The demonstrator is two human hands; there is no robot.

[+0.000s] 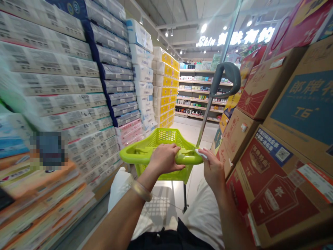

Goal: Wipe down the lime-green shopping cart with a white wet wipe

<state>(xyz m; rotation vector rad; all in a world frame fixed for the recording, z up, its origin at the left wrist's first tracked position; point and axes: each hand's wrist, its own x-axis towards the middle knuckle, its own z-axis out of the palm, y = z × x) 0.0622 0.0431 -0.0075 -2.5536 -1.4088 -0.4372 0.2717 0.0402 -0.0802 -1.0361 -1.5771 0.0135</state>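
Observation:
A lime-green rolling shopping basket point(140, 159) stands in front of my legs, its perforated far wall visible. My left hand point(167, 158) lies across the near rim, with its fingers wrapped over the edge. A white wipe or tissue point(201, 153) shows in my right hand point(212, 168), whose closed fingers press it against the rim's right corner. From that corner a metal pole point(204, 125) rises, slanting right, to a grey loop handle point(225, 80). Part of the basket's inside is hidden by my left hand and the rim.
Stacked tissue packs point(70, 83) line the left side, and yellow-and-white packs point(166, 86) stand farther along. Cardboard boxes point(283, 166) are piled close on the right. Beyond the tiled aisle point(186, 126), shelves point(200, 83) hold small products. A blurred-out patch covers something at left.

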